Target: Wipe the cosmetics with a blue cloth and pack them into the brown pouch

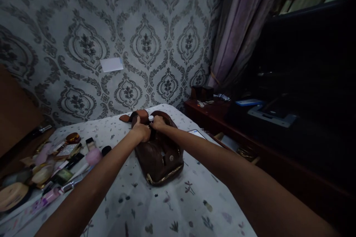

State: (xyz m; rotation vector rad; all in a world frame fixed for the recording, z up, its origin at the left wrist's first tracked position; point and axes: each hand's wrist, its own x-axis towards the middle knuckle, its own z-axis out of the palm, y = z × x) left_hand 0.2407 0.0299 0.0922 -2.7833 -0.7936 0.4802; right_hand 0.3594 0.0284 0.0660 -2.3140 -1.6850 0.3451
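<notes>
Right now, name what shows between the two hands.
In the head view, a white cap between left hand and right hand, at the brown handbag.

Head view, seemingly forward and down.

Centre of frame: bag [155, 155], dark brown, with a gold-toned zip [167, 176]; cap [151, 117] at its top, white; lower centre: sheet [178, 211], white, scattered plant and flamingo prints; lower left: round puff [94, 156], pink; upper left to centre: wallpaper [146, 40], grey with darker damask medallions; upper right: curtain [236, 18], dull purple; right of centre: furniture top [191, 108], dark red.
</notes>
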